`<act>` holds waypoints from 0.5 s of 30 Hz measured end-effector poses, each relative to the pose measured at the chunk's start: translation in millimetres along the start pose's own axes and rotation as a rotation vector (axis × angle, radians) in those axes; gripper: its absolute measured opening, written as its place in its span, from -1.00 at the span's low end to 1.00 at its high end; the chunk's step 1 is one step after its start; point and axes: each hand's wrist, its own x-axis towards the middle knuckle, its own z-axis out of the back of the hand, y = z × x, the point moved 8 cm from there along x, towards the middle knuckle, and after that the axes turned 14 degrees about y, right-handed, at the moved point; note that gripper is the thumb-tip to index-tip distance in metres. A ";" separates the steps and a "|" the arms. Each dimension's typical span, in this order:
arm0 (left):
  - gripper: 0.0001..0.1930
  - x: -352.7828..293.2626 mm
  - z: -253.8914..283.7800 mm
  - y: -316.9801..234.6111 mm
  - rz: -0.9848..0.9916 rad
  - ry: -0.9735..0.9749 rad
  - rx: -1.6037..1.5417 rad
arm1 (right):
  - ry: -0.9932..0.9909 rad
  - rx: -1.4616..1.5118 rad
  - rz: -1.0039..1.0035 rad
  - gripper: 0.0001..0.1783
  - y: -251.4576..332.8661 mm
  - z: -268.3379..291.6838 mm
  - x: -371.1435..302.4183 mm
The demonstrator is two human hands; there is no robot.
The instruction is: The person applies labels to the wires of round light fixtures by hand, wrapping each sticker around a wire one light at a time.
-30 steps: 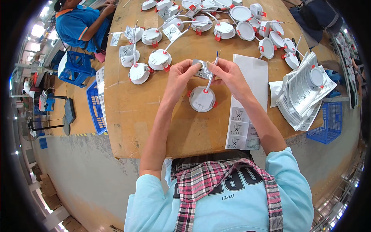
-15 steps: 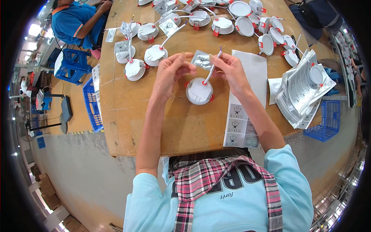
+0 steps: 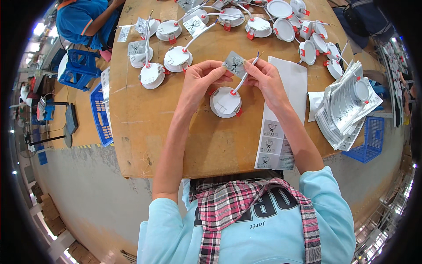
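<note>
A square silver sticker label point(image 3: 235, 64) is stretched between my hands, lying against the white cable point(image 3: 241, 82) of a round white downlight point(image 3: 225, 102). My left hand point(image 3: 205, 79) pinches the label's left edge between thumb and forefinger. On the other side my right hand point(image 3: 262, 78) is closed on the label's right corner and the cable beside it. The downlight rests on the table just below my hands, back side up, with red clips at its rim. Beneath my right forearm lies a sheet of labels point(image 3: 272, 139), partly covered by the arm.
Several downlights point(image 3: 178, 58) with cables and labels stand at the far left and far middle of the wooden table point(image 3: 145, 127). A stack of label sheets point(image 3: 343, 110) lies at the right, a downlight on top. Blue baskets point(image 3: 365, 140) and a co-worker's blue sleeve point(image 3: 81, 22) are beyond the edges.
My left hand has moved right and now grips the label's left edge. The label has tilted and shifted slightly right along with the cable.
</note>
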 end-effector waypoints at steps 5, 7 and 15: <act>-0.77 -3.3 -10.3 -13.9 -0.087 -0.057 0.106 | 0.047 -0.100 0.064 -0.75 6.1 -9.5 2.3; -0.79 -7.8 -11.1 -19.2 -0.186 -0.154 0.133 | 0.067 -0.127 0.069 -0.75 8.3 -13.3 2.0; -0.82 -23.8 -25.5 -48.7 -0.428 -0.407 0.717 | -0.099 -0.044 0.183 -0.76 19.1 -0.2 -3.3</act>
